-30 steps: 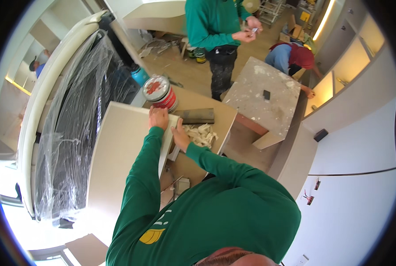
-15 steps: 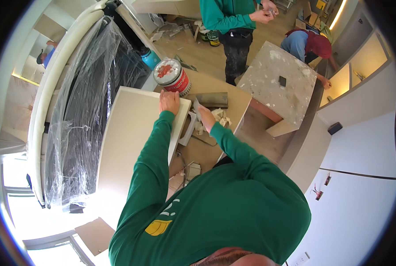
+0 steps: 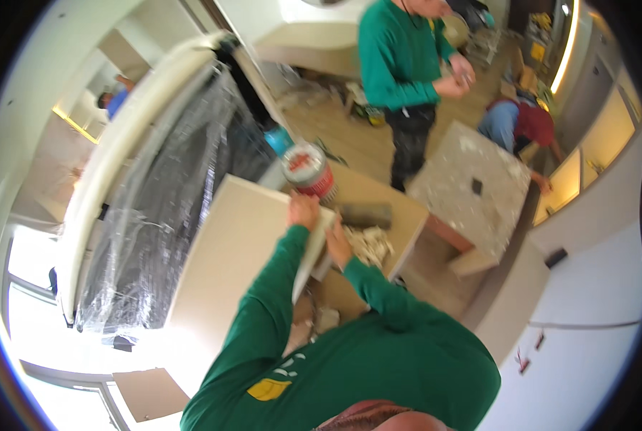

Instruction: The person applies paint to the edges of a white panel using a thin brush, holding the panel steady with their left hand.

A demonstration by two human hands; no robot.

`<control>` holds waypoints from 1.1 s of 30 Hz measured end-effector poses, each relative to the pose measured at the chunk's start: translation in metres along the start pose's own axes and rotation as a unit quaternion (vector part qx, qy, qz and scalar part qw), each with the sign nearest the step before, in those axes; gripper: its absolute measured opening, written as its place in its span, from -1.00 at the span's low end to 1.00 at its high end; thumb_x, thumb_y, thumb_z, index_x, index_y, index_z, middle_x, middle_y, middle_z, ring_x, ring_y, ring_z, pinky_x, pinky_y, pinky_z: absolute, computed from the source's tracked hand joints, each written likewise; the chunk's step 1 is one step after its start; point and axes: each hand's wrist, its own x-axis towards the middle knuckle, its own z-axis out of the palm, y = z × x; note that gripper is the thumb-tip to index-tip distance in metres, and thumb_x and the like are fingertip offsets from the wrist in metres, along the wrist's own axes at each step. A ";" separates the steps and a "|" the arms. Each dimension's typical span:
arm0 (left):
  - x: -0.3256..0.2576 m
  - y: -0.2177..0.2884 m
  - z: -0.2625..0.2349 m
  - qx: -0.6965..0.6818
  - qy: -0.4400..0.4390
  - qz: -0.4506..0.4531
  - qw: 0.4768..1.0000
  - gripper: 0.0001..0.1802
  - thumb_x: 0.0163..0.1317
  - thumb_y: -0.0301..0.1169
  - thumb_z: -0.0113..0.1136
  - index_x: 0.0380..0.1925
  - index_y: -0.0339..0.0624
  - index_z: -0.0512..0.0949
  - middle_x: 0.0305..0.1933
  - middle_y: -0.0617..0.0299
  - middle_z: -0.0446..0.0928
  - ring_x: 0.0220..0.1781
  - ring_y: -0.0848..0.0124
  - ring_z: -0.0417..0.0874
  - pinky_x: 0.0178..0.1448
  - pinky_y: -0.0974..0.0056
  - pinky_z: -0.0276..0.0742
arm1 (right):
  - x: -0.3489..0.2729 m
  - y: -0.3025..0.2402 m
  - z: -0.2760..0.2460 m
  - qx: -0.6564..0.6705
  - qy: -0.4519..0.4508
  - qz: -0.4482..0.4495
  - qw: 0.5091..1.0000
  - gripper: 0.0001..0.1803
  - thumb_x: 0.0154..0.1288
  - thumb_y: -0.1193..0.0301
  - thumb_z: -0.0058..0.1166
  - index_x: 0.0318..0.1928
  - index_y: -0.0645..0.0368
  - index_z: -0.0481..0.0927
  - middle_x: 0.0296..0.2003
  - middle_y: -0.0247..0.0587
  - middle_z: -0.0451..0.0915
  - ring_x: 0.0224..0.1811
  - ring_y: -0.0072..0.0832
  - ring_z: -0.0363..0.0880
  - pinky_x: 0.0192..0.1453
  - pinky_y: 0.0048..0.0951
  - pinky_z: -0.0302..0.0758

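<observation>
A large cream panel [image 3: 228,237] lies tilted in front of me, its thick edge facing right. My left hand [image 3: 304,211] grips its far right corner, fingers curled at the top edge. Against the panel's right edge, my right hand [image 3: 338,246] is closed; the thin pale grey sheet seen in it earlier is now mostly hidden. Just beyond my left hand stands a paint can [image 3: 322,184] with a red label and a smeared lid. A grey cylinder [image 3: 366,215] and crumpled off-white cloth or paper [image 3: 371,246] lie beside my right hand on the brown board [image 3: 360,183].
A teal bottle [image 3: 278,140] stands behind the can. Clear plastic sheeting [image 3: 170,201] covers a large piece at left. A paint-spattered table [image 3: 450,172] holds a small dark block [image 3: 477,185]. A person in green [image 3: 400,61] stands ahead; another in red [image 3: 533,129] crouches at right.
The whole view has shifted, putting the scene lower and to the right. My right hand has come in against the panel's edge from beside it. My left hand keeps its corner hold.
</observation>
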 end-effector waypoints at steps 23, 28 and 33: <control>0.017 0.025 -0.029 -0.048 -0.089 -0.051 0.994 -0.59 0.42 -0.19 0.01 -0.47 -0.22 0.64 -0.33 0.03 0.66 -0.04 0.09 0.65 0.47 -0.04 0.28 | 0.013 -0.011 -0.006 0.019 -0.002 0.014 1.000 -0.18 0.59 0.16 -0.27 0.54 0.46 -0.25 0.54 0.39 -0.05 0.62 0.04 -0.06 0.63 -0.31 -0.07; 0.008 0.023 -0.025 -0.065 -0.083 -0.064 0.992 -0.58 0.43 -0.18 -0.02 -0.45 -0.22 0.65 -0.30 0.02 0.67 -0.04 0.08 0.65 0.46 -0.03 0.28 | 0.026 -0.040 -0.020 0.009 -0.013 0.095 0.995 -0.18 0.58 0.19 -0.21 0.55 0.45 -0.22 0.57 0.29 -0.13 0.65 -0.06 -0.14 0.64 -0.33 -0.11; 0.008 0.017 -0.018 -0.060 -0.069 -0.057 0.994 -0.63 0.41 -0.20 0.05 -0.46 -0.20 0.65 -0.30 0.04 0.67 -0.05 0.10 0.65 0.46 -0.05 0.29 | 0.023 -0.012 -0.012 -0.005 -0.005 0.046 0.999 -0.17 0.57 0.19 -0.21 0.55 0.44 -0.25 0.56 0.39 -0.21 0.66 0.06 -0.31 0.67 -0.20 -0.25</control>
